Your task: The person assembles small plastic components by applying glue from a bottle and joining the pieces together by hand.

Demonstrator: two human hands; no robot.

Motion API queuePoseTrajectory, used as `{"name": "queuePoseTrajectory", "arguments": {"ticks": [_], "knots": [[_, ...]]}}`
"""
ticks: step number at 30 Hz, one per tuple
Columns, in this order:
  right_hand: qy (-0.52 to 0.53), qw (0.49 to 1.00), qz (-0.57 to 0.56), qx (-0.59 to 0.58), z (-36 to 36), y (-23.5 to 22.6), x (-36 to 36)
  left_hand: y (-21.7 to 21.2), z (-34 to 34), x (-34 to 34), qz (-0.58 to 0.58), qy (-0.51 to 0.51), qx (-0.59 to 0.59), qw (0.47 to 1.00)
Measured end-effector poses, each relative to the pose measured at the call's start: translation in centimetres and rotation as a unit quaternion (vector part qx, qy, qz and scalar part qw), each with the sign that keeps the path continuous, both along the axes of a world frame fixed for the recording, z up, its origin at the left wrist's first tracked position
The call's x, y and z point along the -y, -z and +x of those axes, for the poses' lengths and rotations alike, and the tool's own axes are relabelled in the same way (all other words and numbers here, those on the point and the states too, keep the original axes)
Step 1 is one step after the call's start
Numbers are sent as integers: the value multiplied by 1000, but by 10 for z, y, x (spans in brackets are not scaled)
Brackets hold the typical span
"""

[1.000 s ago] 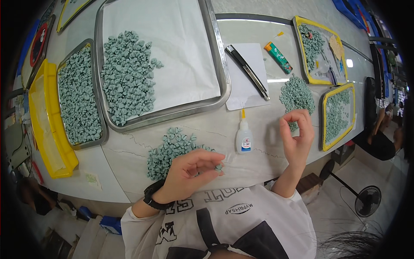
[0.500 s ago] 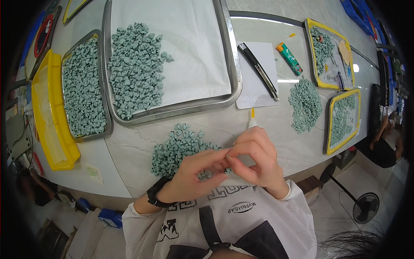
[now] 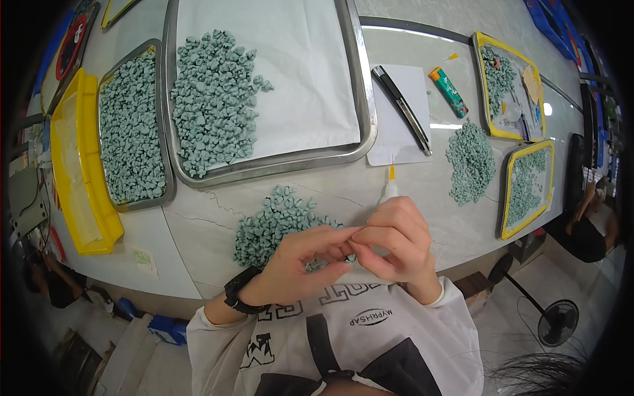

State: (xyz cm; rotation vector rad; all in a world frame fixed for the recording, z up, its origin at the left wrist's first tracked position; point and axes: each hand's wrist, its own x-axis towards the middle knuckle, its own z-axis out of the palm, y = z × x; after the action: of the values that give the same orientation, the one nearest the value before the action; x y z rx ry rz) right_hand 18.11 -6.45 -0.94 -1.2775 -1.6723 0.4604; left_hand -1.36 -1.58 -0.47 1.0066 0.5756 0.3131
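Observation:
My left hand, with a black band on its wrist, is closed in a pinch. At its thumb tip shows a small grey-green piece, mostly covered by fingers. My right hand meets it, thumb and forefinger pressed together; what lies between them is too small to make out. A white bottle with a yellow needle tip sticks out beyond my right knuckles; whether that hand holds it is hidden. A loose heap of grey-green pieces lies on the table behind my left hand and partly under it.
A large metal tray lined with white sheet holds many pieces. To its left stand a full smaller tray and a yellow tray. Rightward lie a box cutter, a lighter, a pile of smaller pieces and yellow-rimmed trays.
The view has shifted slightly, so the table's things sit a little further right. Both hands stay together in nearly the same pinch, the small piece still at the left thumb.

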Motion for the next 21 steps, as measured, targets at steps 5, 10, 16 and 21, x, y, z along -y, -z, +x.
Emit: {"name": "queuePoseTrajectory", "arguments": {"ticks": [5,10,16,21], "knots": [[-7,999,-30,-20,3,-1,-2,2,-3,0,10,18,15,1000],[-21,998,-54,-19,5,-3,-2,4,-4,0,14,16,12,1000],[-12,980,-111,-166,0,-12,6,2,-1,-1,-10,-62,25,998],[-52,925,-211,-312,-9,-9,11,-3,0,-2,7,-124,31,992]]}}
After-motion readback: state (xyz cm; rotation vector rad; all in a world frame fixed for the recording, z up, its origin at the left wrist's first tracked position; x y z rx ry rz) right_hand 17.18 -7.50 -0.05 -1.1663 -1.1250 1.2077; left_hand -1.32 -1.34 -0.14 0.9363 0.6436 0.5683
